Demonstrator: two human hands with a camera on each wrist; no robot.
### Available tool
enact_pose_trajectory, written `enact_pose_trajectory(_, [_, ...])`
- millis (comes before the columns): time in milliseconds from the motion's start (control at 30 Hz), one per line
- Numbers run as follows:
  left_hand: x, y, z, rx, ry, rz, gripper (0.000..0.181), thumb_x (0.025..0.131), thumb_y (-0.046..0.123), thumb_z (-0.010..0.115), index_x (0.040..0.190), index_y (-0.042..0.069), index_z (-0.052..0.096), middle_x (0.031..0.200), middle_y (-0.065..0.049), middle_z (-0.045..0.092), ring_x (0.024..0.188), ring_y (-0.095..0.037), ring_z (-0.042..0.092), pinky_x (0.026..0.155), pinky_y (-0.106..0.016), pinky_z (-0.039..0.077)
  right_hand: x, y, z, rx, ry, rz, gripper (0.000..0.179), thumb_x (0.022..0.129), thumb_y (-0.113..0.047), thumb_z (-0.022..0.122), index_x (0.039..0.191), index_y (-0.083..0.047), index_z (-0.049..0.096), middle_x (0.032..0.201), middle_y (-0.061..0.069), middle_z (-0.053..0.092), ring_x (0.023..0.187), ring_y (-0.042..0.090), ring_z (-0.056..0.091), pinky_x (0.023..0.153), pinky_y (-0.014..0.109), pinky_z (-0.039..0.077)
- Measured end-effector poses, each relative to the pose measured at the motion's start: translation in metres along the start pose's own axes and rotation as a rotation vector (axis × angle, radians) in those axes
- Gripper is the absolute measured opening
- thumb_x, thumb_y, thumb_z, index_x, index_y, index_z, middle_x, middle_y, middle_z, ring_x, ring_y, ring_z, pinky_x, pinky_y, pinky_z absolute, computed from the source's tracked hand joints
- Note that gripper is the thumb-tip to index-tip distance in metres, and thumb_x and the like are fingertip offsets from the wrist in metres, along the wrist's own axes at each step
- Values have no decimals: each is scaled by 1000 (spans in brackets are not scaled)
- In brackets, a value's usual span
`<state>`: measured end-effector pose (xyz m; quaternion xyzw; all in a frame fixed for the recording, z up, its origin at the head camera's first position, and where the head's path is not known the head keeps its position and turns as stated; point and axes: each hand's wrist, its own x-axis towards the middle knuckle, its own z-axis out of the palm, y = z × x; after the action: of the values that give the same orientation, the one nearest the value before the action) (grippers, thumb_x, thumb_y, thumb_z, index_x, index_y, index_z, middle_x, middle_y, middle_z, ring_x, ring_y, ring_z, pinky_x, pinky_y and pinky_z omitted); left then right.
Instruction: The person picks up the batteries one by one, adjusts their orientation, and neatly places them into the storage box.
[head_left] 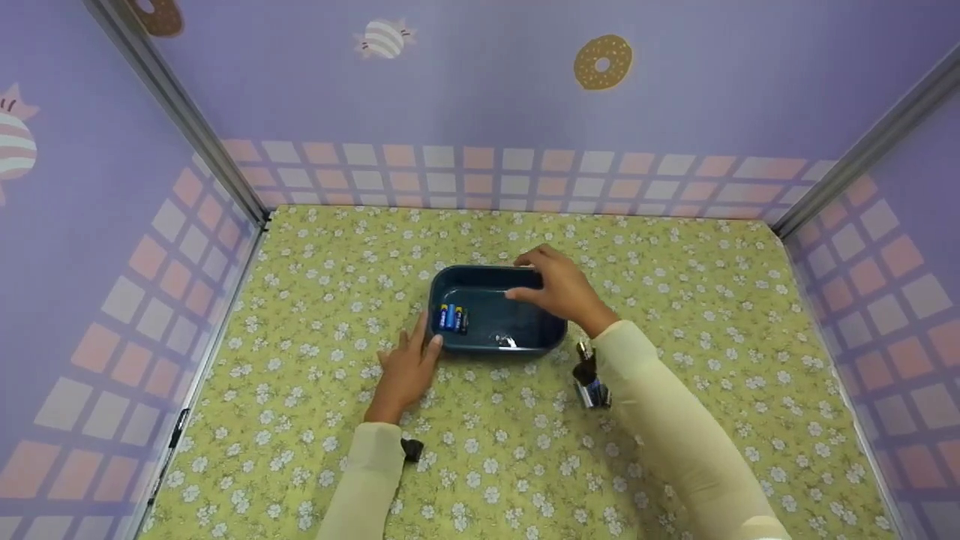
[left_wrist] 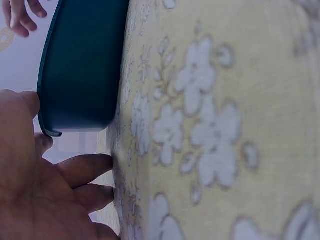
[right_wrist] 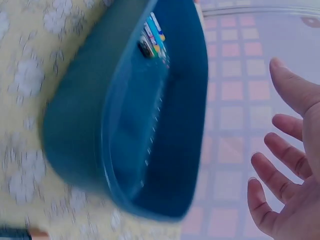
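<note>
A dark teal rectangular bin (head_left: 517, 330) stands on the flowered cloth. Inside it, at the left end, several batteries (head_left: 451, 317) in blue, black and yellow lie side by side. My left hand (head_left: 409, 367) is at the bin's front left corner. In the left wrist view its thumb touches the rim, while the other fingers (left_wrist: 90, 170) reach toward the cloth. Over the bin's right part hovers my right hand (head_left: 559, 285), thumb and fingers apart with nothing between them. The right wrist view shows that hand (right_wrist: 290, 170) clear of the bin wall (right_wrist: 75, 125).
Beside my right forearm lie shiny blue, silver and black items (head_left: 592, 391), partly hidden by the sleeve and a black wrist device. A dark cylinder with a copper-coloured end (right_wrist: 37, 233) shows at the right wrist view's lower edge. Purple walls (head_left: 480, 97) enclose the table.
</note>
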<state>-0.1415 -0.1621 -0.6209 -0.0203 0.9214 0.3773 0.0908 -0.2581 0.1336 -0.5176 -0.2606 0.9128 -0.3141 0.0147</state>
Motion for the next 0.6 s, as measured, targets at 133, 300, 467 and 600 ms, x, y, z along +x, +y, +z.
enact_pose_trajectory(133, [0,0,0,-5,-2,-8,73,103,72,24,165,41,1,168,-12,27,158,-39,13,117,-74,-11,-13,8,-17,-7,38,-2,59,90,-56,73,134,-17,64,130,6,60,113,27,62,96,49,53])
enact_pose_trajectory(300, [1,0,0,-16,-6,-7,73,103,73,24,165,41,1,168,-11,27,158,-39,12,117,-75,-12,-34,19,-31,-30,111,-36,58,92,-55,70,134,-16,63,128,6,61,110,29,64,94,49,55])
enact_pose_trajectory(467, [1,-1,0,-31,-16,-9,74,102,74,24,164,43,-1,168,-10,27,158,-39,12,116,-75,-13,-59,34,-35,-79,172,-69,53,95,-51,68,134,-15,63,125,7,63,106,30,65,90,48,55])
enact_pose_trajectory(600, [1,-1,0,-29,-19,-10,75,101,75,24,164,43,-1,168,-10,27,158,-40,11,116,-75,-14,-78,46,-36,-113,209,-76,48,96,-47,69,133,-16,63,123,6,63,104,28,65,88,47,56])
